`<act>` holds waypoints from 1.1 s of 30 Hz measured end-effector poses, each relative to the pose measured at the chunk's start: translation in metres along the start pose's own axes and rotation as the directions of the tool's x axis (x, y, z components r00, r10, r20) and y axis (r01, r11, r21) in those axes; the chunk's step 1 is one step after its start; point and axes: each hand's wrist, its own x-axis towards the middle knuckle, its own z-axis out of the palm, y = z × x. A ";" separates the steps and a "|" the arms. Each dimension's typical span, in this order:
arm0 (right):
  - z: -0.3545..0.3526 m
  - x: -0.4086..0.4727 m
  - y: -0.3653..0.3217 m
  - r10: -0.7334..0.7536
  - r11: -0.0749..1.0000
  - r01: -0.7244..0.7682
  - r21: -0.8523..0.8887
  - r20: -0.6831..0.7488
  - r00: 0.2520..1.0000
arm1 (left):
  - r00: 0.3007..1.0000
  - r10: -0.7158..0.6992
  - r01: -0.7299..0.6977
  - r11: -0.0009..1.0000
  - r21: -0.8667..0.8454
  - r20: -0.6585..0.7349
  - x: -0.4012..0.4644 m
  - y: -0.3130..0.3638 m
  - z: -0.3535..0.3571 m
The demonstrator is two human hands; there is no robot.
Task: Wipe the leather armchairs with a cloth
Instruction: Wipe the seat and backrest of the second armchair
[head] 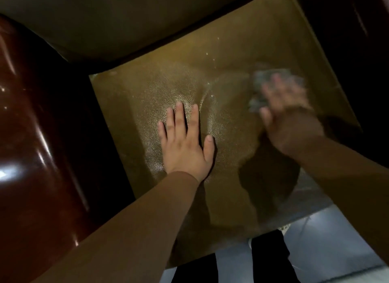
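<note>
- Armchair seat cushion (210, 72): olive-brown pebbled leather, filling the middle of the view, backrest (126, 19) behind it.
- Glossy reddish-brown armrest (31, 135) along the seat's left side.
- Left hand (185, 143): flat on mid-seat, fingers straight and spread, holding nothing.
- Right hand (288, 114): blurred, fingers spread, pressing on the cloth at the seat's right.
- Cloth (267, 80): greyish, crumpled, under and beyond the right fingers, well apart from the left hand.

Left hand (185, 144) flat, right hand (288, 114) blurred, fingers spread
</note>
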 end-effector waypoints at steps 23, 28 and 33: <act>-0.008 0.027 -0.122 -0.441 0.885 0.459 -0.080 0.173 0.881 | 0.987 -0.148 0.134 0.971 -0.197 -0.057 0.048 -0.064 -0.042; -0.014 0.074 -0.037 -0.296 0.954 0.298 -0.011 0.081 0.952 | 0.998 -0.070 0.070 0.996 -0.058 0.010 0.070 -0.065 -0.024; -0.028 0.084 -0.064 0.097 0.995 -0.096 -0.014 0.134 0.986 | 0.993 -0.114 0.116 0.992 -0.044 0.037 0.065 -0.060 -0.027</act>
